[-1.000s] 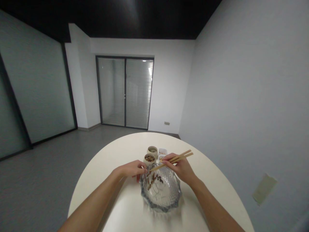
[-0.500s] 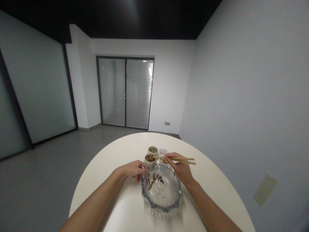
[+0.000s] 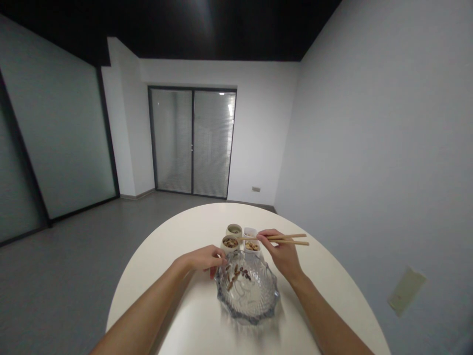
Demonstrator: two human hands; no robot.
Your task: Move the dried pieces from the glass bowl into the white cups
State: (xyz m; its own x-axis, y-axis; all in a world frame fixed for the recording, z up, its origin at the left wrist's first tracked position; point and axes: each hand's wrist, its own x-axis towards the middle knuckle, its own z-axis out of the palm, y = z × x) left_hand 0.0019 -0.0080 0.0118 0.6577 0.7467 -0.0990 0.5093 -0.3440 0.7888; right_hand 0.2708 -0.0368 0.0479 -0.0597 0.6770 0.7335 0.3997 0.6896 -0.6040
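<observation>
My right hand (image 3: 283, 251) is closed around a pair of wooden chopsticks (image 3: 286, 238). Their thin ends point left, by the right rim of a small cup of brown pieces (image 3: 230, 242); whether the tips hold anything is too small to tell. A clear glass bowl (image 3: 254, 301) with a scalloped rim stands nearest me. Inside it, towards the left, lie several long brown pieces (image 3: 232, 280) and dark round ones (image 3: 245, 272). My left hand (image 3: 207, 258) grips the bowl's upper left rim, fingers bent. Something red (image 3: 213, 272) shows beneath that hand, mostly hidden.
Behind the bowl, a second small cup (image 3: 234, 230) and two white dishes stand close together; the nearer dish (image 3: 252, 246) holds yellowish pieces. All rest on a round white table (image 3: 177, 236). A wall (image 3: 369, 148) rises at the right, and glass doors (image 3: 192, 143) are at the back.
My right hand has drawn a little to the right, bringing the chopstick tips from over the cup of brown pieces to its right rim. My left hand and the bowl stay put.
</observation>
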